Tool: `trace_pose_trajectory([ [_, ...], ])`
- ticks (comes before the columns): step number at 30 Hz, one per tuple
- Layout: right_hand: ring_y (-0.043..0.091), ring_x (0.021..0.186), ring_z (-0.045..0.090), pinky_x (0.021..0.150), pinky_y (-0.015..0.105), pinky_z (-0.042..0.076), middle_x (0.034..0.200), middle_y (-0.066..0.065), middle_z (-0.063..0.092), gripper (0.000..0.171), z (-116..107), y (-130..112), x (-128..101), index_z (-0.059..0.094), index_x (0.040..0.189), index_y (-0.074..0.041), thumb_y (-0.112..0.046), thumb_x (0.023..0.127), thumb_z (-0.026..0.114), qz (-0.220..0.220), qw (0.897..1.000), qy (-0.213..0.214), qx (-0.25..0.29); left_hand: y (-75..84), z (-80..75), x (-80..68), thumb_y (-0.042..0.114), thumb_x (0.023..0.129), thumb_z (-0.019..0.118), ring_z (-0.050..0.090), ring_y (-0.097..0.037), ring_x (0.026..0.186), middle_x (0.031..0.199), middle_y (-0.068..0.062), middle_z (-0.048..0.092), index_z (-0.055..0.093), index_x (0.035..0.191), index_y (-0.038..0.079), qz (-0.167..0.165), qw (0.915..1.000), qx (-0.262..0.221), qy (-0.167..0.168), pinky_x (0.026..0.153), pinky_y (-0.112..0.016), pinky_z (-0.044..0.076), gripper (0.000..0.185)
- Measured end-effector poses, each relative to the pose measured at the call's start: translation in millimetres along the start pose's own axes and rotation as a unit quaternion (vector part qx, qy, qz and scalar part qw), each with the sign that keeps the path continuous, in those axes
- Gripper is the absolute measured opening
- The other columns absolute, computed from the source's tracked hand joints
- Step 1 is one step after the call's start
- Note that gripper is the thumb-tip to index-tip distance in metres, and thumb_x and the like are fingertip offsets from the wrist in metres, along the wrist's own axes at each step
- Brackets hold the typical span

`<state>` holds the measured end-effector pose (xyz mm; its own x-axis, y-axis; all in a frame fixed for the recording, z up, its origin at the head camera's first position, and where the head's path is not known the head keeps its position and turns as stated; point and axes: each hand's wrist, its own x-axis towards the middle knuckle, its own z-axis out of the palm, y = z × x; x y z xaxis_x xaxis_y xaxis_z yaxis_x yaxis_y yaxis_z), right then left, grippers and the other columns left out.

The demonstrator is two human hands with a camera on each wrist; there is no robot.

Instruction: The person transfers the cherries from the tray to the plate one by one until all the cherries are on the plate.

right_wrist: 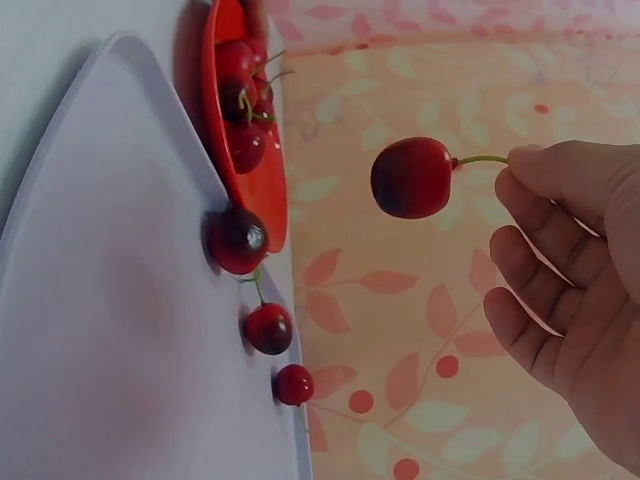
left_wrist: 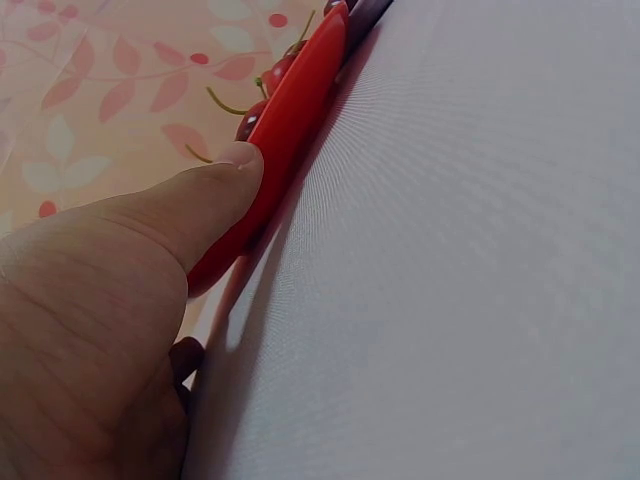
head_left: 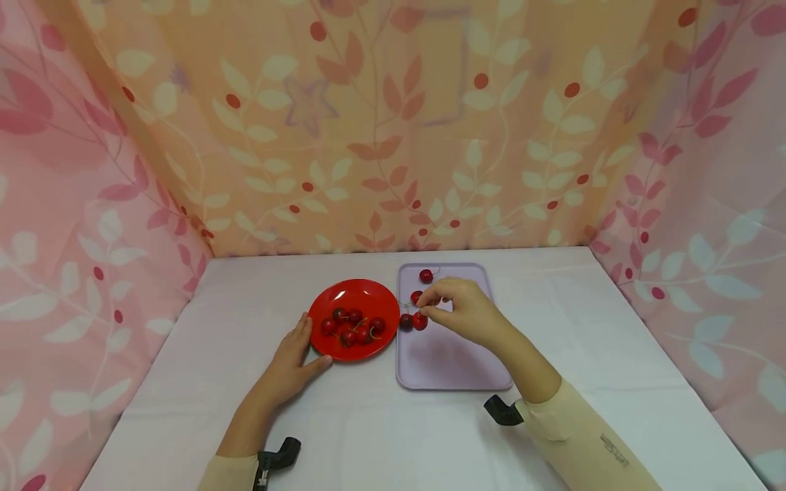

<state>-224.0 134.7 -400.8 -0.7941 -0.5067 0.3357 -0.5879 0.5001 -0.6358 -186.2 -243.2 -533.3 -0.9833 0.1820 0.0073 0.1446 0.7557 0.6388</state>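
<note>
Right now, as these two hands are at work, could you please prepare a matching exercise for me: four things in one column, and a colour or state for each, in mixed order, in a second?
Column one
1. left hand
2. plate
3. right hand
4. tray

Column two
A. pinching a cherry by its stem
B. lilac and rectangular
C. touching the plate
D. red and round

Right pairs: 1-C, 2-D, 3-A, 4-B

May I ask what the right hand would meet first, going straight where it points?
Past the round red cherry the right hand holds, probably the darker cherry beside the round red plate; depth is unclear.
</note>
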Motion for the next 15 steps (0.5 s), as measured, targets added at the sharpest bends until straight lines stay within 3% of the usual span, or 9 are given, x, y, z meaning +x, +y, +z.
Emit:
trace_pose_trajectory([
  [7, 0.006, 0.087, 0.063, 0.084, 0.033, 0.054, 0.090, -0.015, 0.070, 0.013, 9.1, 2.4, 13.9, 0.077, 0.098, -0.025, -0.013, 0.090, 0.079, 0.005, 1.000, -0.024, 0.000, -3.2, 0.3, -0.2, 0.055, 0.092, 0.070, 0.013, -0.041, 0.157, 0.173, -0.008, 0.006, 0.013, 0.165, 0.011, 0.005, 0.9999, 0.010, -0.002, 0.120, -0.065, 0.024, 0.103],
  [15, 0.010, 0.085, 0.063, 0.083, 0.038, 0.055, 0.087, -0.012, 0.071, 0.008, 19.1, 7.6, 32.4, 0.078, 0.095, -0.018, -0.011, 0.091, 0.077, -0.003, 1.000, -0.011, 0.026, -1.1, 0.0, -0.2, 0.052, 0.092, 0.071, 0.013, -0.042, 0.157, 0.173, -0.008, 0.007, 0.014, 0.165, 0.011, 0.008, 0.9999, -0.003, 0.005, 0.120, -0.067, 0.023, 0.101],
])
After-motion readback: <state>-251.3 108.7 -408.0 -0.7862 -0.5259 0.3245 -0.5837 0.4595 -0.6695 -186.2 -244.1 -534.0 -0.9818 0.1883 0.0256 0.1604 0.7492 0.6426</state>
